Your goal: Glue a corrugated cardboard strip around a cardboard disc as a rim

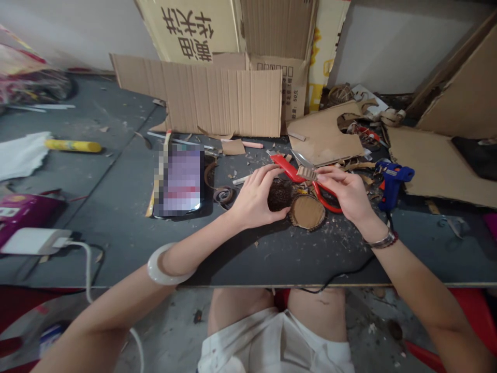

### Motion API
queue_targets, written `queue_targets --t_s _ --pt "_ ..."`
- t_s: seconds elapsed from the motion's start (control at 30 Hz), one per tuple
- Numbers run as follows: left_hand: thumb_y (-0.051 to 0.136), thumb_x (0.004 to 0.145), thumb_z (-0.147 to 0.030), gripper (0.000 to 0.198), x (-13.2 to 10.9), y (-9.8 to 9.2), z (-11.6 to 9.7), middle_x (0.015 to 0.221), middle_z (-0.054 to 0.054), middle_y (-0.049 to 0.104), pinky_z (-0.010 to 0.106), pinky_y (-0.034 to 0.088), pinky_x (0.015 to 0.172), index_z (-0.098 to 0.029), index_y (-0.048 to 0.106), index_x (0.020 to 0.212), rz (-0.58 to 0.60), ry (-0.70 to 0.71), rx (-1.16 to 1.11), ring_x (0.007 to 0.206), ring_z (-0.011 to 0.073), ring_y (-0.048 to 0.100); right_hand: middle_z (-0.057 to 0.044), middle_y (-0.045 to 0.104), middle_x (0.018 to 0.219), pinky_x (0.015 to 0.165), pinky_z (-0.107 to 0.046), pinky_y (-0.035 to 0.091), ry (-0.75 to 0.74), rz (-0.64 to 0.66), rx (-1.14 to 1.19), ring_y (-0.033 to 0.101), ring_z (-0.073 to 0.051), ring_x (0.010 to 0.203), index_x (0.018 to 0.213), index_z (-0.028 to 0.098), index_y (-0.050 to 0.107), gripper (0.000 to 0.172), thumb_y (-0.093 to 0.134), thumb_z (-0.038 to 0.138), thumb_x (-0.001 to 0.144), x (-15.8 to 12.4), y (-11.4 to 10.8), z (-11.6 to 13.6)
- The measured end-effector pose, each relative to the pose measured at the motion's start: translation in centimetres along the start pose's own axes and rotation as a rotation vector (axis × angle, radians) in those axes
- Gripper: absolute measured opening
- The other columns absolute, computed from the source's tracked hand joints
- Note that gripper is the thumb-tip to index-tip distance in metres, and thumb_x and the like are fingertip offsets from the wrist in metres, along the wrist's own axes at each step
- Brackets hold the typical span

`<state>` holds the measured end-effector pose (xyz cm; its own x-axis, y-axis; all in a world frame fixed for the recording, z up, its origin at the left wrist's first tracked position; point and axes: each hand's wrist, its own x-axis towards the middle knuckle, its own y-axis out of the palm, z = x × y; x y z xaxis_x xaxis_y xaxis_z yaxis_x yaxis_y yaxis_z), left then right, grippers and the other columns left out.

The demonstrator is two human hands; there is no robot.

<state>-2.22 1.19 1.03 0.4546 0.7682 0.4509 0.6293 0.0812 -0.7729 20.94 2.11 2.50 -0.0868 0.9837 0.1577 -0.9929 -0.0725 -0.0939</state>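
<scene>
My left hand rests on the dark table, its fingers curled round a dark round rolled piece. My right hand pinches a small strip of cardboard between thumb and fingertips, just above red-handled scissors that lie on the table with blades pointing up and left. A round coiled cardboard disc lies between the two hands, right beside the dark piece.
A phone lies left of my hands. A blue glue gun sits to the right, its cable running off the front edge. Cardboard sheets stand at the back, a cut piece lies flat. Scraps litter the table. A white charger sits far left.
</scene>
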Motion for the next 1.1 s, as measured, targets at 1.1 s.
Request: queue_targets --t_s 1.1 --pt "0.059 0.084 -0.029 0.047 0.1 0.3 1.1 0.137 0.013 0.053 0.051 0.038 0.109 -0.015 0.052 0.128 0.024 -0.115 0.128 0.128 0.0294 0.046 0.004 0.070 0.081 0.060 -0.018 0.048 0.517 -0.118 0.678 0.062 -0.009 0.080 0.074 0.024 0.065 0.028 0.084 0.037 0.058 1.2 -0.8 -0.1"
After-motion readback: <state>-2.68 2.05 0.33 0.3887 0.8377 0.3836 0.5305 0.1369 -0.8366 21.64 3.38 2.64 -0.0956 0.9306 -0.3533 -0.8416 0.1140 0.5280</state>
